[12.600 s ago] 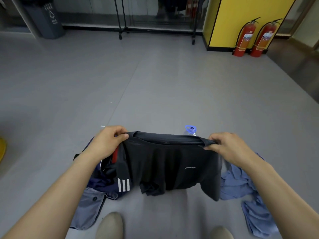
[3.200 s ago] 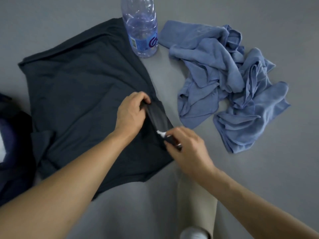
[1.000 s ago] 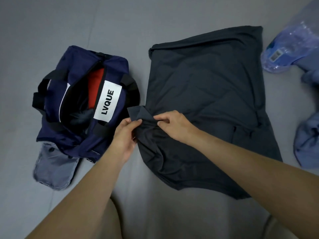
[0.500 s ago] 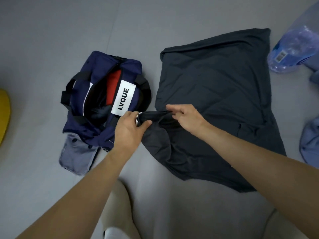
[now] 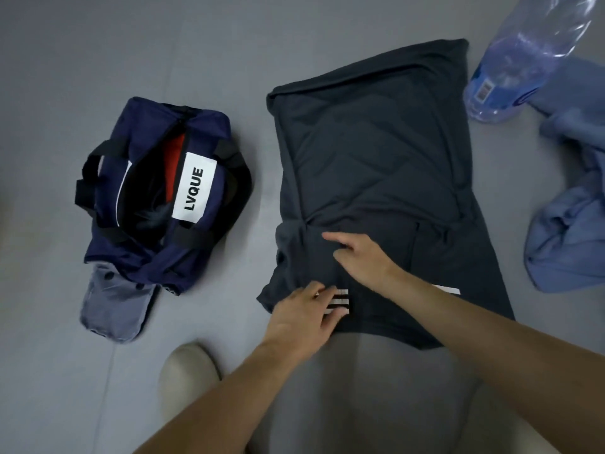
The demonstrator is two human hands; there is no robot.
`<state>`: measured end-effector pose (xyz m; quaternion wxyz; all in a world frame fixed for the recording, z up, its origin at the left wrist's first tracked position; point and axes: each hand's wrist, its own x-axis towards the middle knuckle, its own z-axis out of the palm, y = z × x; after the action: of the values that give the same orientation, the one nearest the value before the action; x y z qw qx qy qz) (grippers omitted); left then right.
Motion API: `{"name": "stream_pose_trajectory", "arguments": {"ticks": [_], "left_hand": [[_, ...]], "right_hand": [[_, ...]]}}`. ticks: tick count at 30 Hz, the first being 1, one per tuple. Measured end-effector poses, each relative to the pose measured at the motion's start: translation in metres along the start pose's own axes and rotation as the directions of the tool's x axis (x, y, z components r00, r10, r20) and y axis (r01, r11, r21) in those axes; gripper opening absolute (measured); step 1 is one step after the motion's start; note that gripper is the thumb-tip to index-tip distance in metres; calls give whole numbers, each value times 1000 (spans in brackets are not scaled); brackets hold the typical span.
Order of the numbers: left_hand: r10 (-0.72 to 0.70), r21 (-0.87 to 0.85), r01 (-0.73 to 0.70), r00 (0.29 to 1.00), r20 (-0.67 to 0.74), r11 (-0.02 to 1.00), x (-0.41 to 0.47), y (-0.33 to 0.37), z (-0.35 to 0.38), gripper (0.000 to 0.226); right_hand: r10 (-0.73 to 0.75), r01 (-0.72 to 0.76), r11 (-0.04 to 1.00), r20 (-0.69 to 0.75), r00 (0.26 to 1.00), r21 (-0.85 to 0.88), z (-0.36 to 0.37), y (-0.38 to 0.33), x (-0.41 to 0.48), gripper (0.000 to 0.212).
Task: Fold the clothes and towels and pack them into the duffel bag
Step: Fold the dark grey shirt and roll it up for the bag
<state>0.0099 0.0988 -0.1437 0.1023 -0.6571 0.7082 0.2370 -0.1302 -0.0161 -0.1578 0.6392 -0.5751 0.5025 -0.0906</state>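
Pretty dim and flat, with a cool bluish-grey cast over the floor (image 5: 147, 44). Soft and diffuse, seemingly from above, so just faint shade hugging the duffel bag (image 5: 209, 132). Hardly any detail in the dark shirt (image 5: 376, 152) beyond a few creases, and near-black inside the bag. Bit of pale glare on the water bottle (image 5: 523, 54). Slightly soft around the left hand (image 5: 302, 319), like mild motion blur. Stretched and smeary toward the corners, typical wide-angle stuff.
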Motion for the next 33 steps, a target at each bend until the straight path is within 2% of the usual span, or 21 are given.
{"name": "stream_pose_trajectory", "arguments": {"ticks": [2,3,5,6,8,10,12,17,23,28,31,33], "left_hand": [[48,1,-48,981,-186,999,14,-5,2,46],[58,-10,-62,969,-240,998,23,-10,3,41],[65,4,-66,965,-256,998,44,-18,4,52],[65,17,-63,965,-254,998,53,-21,4,59],[37,51,-26,976,-214,998,62,-30,10,63],[-24,98,37,992,-125,994,63,-35,26,70],[-37,158,57,991,-126,986,64,-40,40,75],[-54,182,76,991,-119,980,67,-43,45,75],[232,223,-207,969,-90,953,18,-53,46,73],[289,229,-287,957,28,930,-22,-72,57,89],[240,249,-235,971,12,940,-26,-67,61,77],[205,237,-191,978,-35,953,-23,-58,59,69]], "right_hand": [[-118,108,957,-21,993,-271,-4,24,-15,44],[-221,176,887,-58,974,-428,-7,37,-25,42],[-412,231,667,-92,906,-709,-19,66,-45,44],[-426,199,569,-80,901,-798,-28,79,-55,51],[-328,78,451,-83,941,-889,-47,107,-71,64],[-219,-23,409,-123,968,-912,-62,133,-87,71],[-156,-50,372,-116,981,-927,-68,146,-96,75],[-187,5,344,-63,980,-939,-74,135,-99,76],[-193,182,227,139,971,-957,-84,156,-145,84],[-139,114,210,86,987,-971,-65,149,-139,94],[-120,49,242,20,993,-969,-46,146,-134,89],[-156,28,245,-11,988,-969,-40,147,-134,77]]}}
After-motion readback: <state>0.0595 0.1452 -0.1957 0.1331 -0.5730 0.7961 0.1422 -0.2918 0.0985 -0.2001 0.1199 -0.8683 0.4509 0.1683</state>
